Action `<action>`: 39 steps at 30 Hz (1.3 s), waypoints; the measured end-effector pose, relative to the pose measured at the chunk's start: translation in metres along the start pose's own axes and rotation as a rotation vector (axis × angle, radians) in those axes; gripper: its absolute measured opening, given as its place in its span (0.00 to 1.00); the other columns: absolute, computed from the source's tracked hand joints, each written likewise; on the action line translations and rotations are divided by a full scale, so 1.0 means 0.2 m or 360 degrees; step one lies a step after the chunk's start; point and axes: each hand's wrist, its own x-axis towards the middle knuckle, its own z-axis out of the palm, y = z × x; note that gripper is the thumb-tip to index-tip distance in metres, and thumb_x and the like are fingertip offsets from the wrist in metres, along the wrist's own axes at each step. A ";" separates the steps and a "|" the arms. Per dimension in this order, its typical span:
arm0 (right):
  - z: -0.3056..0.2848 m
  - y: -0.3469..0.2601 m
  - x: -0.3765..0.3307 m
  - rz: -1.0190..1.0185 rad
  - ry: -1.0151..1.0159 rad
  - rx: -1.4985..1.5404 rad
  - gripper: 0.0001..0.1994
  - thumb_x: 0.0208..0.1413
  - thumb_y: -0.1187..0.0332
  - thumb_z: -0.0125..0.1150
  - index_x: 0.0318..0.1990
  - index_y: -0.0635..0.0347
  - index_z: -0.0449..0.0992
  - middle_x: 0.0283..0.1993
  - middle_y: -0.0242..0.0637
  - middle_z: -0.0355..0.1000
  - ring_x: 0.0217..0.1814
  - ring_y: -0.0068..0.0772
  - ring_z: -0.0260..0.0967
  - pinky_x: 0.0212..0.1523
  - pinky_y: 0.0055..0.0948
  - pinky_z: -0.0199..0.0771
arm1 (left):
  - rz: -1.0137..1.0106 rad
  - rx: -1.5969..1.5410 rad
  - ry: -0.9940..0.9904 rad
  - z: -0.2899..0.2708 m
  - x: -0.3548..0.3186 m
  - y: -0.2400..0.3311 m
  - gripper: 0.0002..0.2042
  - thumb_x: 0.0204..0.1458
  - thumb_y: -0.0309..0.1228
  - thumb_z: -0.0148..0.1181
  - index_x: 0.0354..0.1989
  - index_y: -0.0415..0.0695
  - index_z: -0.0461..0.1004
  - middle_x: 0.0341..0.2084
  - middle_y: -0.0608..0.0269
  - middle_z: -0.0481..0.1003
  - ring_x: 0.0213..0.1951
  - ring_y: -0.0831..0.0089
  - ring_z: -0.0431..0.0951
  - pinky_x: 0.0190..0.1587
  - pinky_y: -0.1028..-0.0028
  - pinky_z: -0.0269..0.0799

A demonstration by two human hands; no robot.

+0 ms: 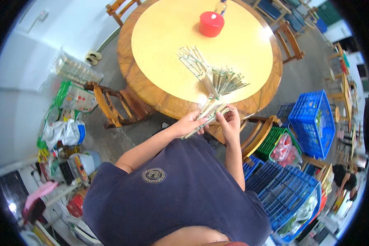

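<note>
My left hand [191, 124] is closed round a small bunch of slim paper-sleeved chopsticks [189, 134], held slantwise just off the table's near edge. My right hand [229, 122] pinches the upper right part of the same bunch, thumb and fingers pressed together. Just beyond my hands, two loose heaps lie on the round table [164, 49]. One heap of wrapped chopsticks [191, 61], pale with green marks, is at the left. The other heap of chopsticks [229, 80], darker, fans out to the right. A strip of wrapping [209, 87] lies between them.
A red lidded container [211, 25] and a bottle [221, 7] stand far back on the table. Wooden chairs [106, 104] surround it. Blue crates [312, 123] are stacked at the right. Bags [63, 133] crowd the left wall. Another person [344, 180] is at the far right.
</note>
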 end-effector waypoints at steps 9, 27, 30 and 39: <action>0.30 -0.02 -0.07 -0.0022 0.0360 -0.0045 0.19 0.59 0.75 0.65 0.58 0.61 0.71 0.37 0.25 0.68 0.36 0.15 0.66 0.36 0.18 0.69 | -0.0188 -0.0110 -0.0228 -0.30 -0.09 0.10 0.12 0.66 0.35 0.53 0.50 0.41 0.65 0.35 0.57 0.77 0.30 0.72 0.79 0.34 0.74 0.79; -0.28 -0.33 0.55 -0.1173 0.0495 -0.1179 0.07 0.55 0.77 0.66 0.42 0.61 0.79 0.40 0.40 0.79 0.41 0.38 0.79 0.42 0.29 0.77 | 0.0030 -0.0423 0.0466 -0.12 0.16 0.03 0.10 0.67 0.37 0.51 0.48 0.46 0.70 0.25 0.70 0.70 0.23 0.81 0.70 0.26 0.80 0.68; -0.33 -0.10 0.73 -0.0901 0.0088 -0.1421 0.10 0.59 0.68 0.62 0.47 0.57 0.80 0.42 0.42 0.78 0.44 0.44 0.76 0.44 0.37 0.76 | 0.0083 -0.0385 0.0465 -0.05 0.23 0.00 0.10 0.67 0.37 0.51 0.48 0.45 0.70 0.25 0.70 0.69 0.23 0.81 0.70 0.27 0.81 0.67; -0.37 -0.25 0.68 -0.0644 0.0056 -0.1230 0.22 0.61 0.64 0.61 0.63 0.53 0.71 0.46 0.40 0.74 0.35 0.34 0.73 0.40 0.31 0.74 | 0.0082 -0.0161 0.0501 0.08 0.35 0.14 0.11 0.68 0.37 0.49 0.49 0.43 0.70 0.27 0.72 0.69 0.27 0.84 0.68 0.31 0.81 0.67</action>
